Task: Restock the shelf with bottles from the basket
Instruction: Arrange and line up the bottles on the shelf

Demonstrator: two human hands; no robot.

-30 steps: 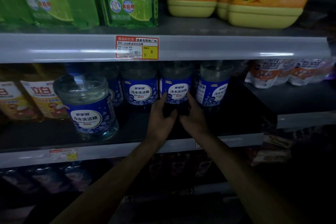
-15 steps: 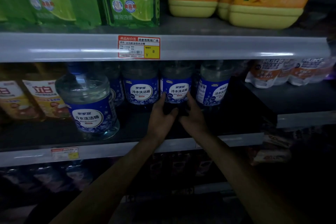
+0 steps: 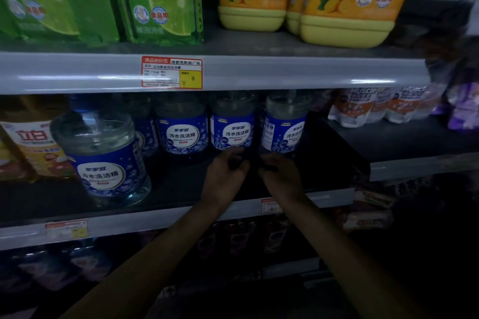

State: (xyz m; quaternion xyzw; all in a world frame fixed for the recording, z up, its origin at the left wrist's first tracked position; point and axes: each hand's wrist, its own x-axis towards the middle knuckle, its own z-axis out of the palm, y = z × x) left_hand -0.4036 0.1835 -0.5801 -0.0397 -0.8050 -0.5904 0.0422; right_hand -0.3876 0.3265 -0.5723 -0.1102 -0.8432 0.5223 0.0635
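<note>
Fingers (image 3: 234,157) of your left hand (image 3: 225,179) and right hand (image 3: 282,177) curl inward, facing each other low on the middle shelf (image 3: 181,184); whether they grip anything in the dark gap between them, you cannot tell. Just behind them stand three blue-labelled detergent bottles (image 3: 232,132) in a row. A fourth bottle (image 3: 103,163) stands nearer the edge, well to your left, with a fifth bottle (image 3: 143,132) half hidden behind it. Two orange jugs (image 3: 350,0) show plainly above.
</note>
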